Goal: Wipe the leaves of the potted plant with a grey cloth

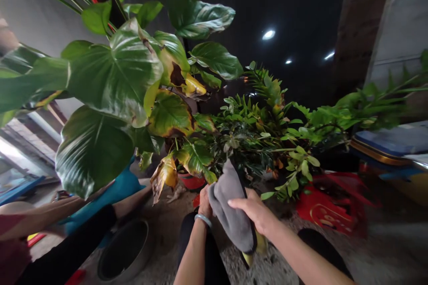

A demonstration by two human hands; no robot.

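While you crouch by the plants, this is how things lie, left to right:

Far left: another person's arm reaches in low, with a blue cloth past it; who it belongs to is cut off by the frame edge.
Bowl: a dark metal bowl sits on the ground near your left knee, apart from both hands.
Big plant: broad glossy leaves hang over the left half; several carry yellow and brown patches, and one curled yellow leaf droops just left of your hands.
Left hand: your left hand, bangle at the wrist, is closed behind the cloth's left edge; its fingers are hidden, so you cannot tell exactly what they pinch.
Cloth: the grey cloth stands between your hands, long axis running from near-right up to far-left, its tip touching the foliage.
Right hand: your right hand lies pressed over the cloth's right side, fingers together and pointing left. Something yellow pokes out below the cloth, too covered to identify.
Relation: both hands are on the cloth, equally near.
Right: a red pot behind, bushy small-leaved plants, a red mat, a blurred blue tub.
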